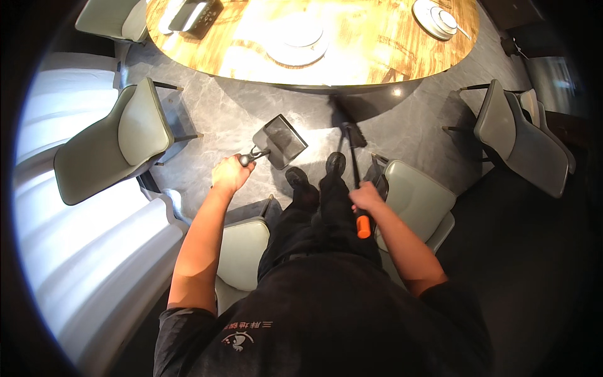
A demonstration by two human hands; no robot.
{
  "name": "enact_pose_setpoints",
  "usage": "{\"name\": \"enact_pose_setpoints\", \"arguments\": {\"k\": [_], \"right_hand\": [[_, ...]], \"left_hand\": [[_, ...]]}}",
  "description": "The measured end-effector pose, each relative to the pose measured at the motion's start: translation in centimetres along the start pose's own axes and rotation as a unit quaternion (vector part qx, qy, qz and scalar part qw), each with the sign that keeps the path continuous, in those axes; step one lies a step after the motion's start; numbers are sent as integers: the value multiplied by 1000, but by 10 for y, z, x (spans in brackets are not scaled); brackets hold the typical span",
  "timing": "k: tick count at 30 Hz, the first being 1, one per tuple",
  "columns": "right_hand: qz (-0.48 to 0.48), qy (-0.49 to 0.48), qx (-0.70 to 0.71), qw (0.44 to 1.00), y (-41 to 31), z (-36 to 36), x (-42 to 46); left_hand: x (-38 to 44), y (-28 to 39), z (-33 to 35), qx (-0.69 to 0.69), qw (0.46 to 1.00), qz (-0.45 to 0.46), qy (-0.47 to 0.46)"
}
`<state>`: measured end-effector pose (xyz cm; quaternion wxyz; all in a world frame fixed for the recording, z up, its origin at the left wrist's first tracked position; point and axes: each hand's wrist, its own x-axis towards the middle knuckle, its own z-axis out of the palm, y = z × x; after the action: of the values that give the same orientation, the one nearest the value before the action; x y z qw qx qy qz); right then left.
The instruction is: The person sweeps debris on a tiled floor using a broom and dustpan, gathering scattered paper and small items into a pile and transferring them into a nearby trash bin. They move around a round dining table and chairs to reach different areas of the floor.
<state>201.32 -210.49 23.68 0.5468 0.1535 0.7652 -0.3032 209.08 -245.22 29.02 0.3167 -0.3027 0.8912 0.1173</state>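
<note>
My left hand (232, 174) grips the top of the handle of a long-handled dustpan (281, 141). Its dark pan, with a black rim, faces up ahead of my left shoe. In my right hand (367, 196) is the black shaft of a broom (352, 155), whose orange grip end (363, 227) sticks out behind the fist toward me. The dark broom head (356, 135) is low over the floor, beyond my right shoe and right of the pan; whether its bristles touch the floor I cannot tell. No debris can be made out in the pan.
A wooden table (372, 70) stands ahead, bearing plates and bowls (299, 45) and a black box (197, 18). Pale upholstered chairs stand left (143, 122), right (499, 122) and close beside me (417, 202). White curtains (94, 254) hang at left. The floor (212, 113) is grey marble-look.
</note>
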Motion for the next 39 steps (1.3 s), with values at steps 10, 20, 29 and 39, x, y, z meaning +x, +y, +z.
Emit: {"name": "enact_pose_setpoints", "arguments": {"k": [10, 20, 29, 39], "right_hand": [[-59, -169, 19, 984, -9, 1, -39], [-29, -109, 4, 994, -100, 23, -80], [-134, -104, 0, 986, -240, 132, -11], [-161, -13, 41, 986, -389, 311, 77]], "left_hand": [[-1, -43, 17, 0, 999, 33, 25], [-124, -160, 56, -305, 884, -321, 147], [-108, -254, 69, -400, 798, -427, 142], [-88, -332, 47, -374, 779, -498, 77]]}}
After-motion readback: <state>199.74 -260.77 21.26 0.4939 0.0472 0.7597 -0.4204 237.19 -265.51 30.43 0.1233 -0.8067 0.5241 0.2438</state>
